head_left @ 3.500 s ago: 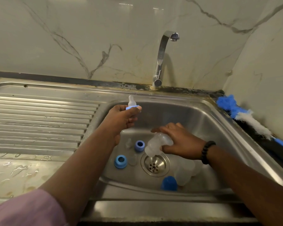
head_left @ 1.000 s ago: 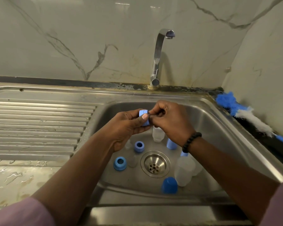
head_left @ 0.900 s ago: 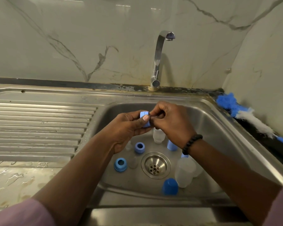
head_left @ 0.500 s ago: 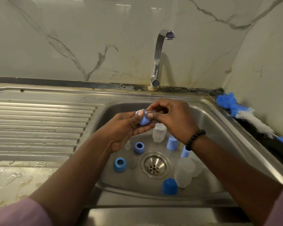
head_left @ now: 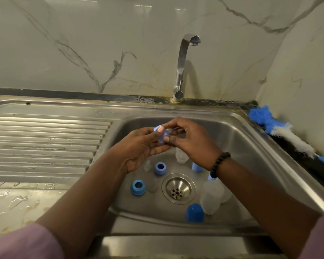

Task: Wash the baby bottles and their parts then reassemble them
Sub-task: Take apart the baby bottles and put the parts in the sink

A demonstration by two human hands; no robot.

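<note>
Over the steel sink (head_left: 251, 139), just above the drain (head_left: 178, 189): left hand (head_left: 140, 146) gripping blue collar ring (head_left: 160, 134), right hand (head_left: 191, 141) pinching its clear teat (head_left: 168, 131) (slippery, likely) — pull straight, steadily.

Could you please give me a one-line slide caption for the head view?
Both hands pinch a blue collar with its clear teat above the sink.

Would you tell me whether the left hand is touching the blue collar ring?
Touching: the head view shows the left hand with its thumb pressed on the blue collar ring.
</note>
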